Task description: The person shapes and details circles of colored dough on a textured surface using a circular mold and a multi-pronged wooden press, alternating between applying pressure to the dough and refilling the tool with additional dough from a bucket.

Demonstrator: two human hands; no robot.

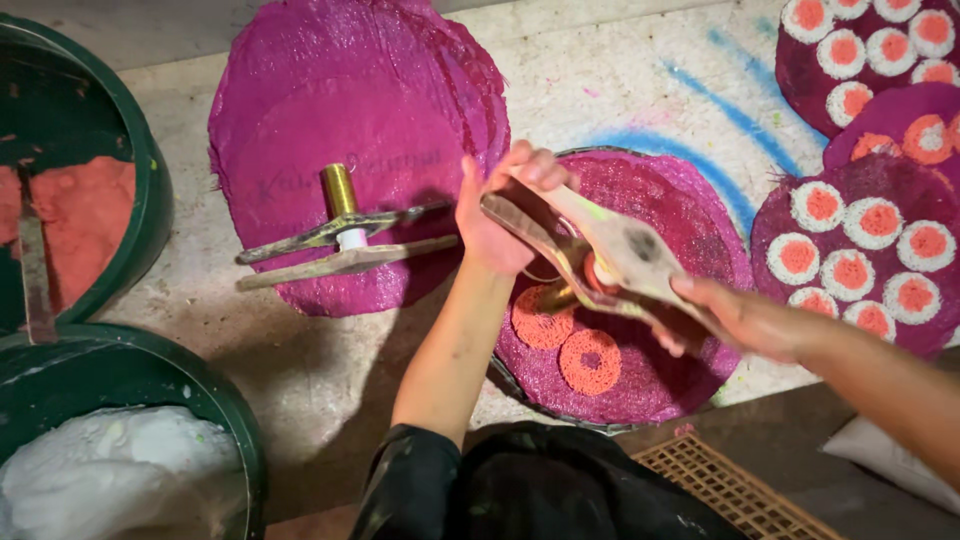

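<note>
Dark clothing fills the bottom edge nearest the camera, with a woven mat beside it and a green tub of white powder off to the left of the fingers. Above that, both hands work a wooden press mould over a round magenta disc on the floor. The left hand has its fingers curled and pinching the far ends of the two paddles, while the right hand closes its fingers around the near ends. Just below the mould, two orange rings already lie on the disc. To place the next ring well, the mould should, I judge, sit level, beside the earlier rings without touching them, and be squeezed evenly from both ends. Left of the fingers, a second mould rests on another magenta disc. Farther right, finished discs with white-and-orange rings lie well apart, and an orange-powder tub sits far left.
</note>
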